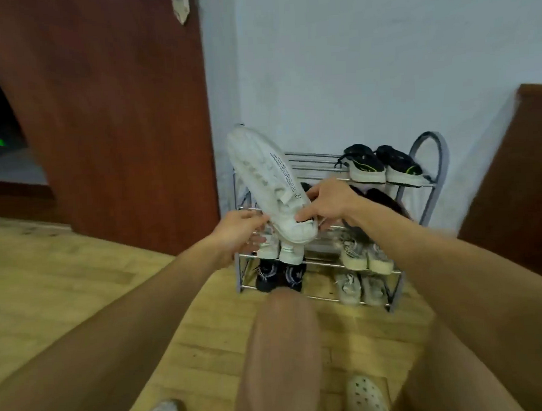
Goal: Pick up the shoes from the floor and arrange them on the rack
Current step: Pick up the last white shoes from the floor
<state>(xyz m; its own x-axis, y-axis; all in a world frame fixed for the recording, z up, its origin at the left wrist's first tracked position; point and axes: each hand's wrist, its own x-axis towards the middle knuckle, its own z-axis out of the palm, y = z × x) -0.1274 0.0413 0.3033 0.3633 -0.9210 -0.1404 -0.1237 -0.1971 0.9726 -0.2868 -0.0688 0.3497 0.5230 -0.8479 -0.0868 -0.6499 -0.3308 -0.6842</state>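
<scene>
I hold a white sneaker point(267, 180) in the air, tilted with its toe up to the left, in front of the left half of the metal shoe rack point(430, 153). My right hand point(327, 204) grips its heel end from the right. My left hand point(238, 230) touches the shoe's lower left side with its fingertips. A black-and-green pair point(384, 166) sits on the top tier at the right. Behind the sneaker, a white pair point(280, 252) stands on a lower tier, partly hidden.
Lower tiers hold a black pair point(279, 277) and two beige pairs point(365, 257), point(360, 287). A dark shoe point(384, 201) lies on the second tier. A brown door point(117, 112) stands left, dark furniture point(514, 192) right. My knee point(283, 346) and my feet in sandals point(366, 396) are below.
</scene>
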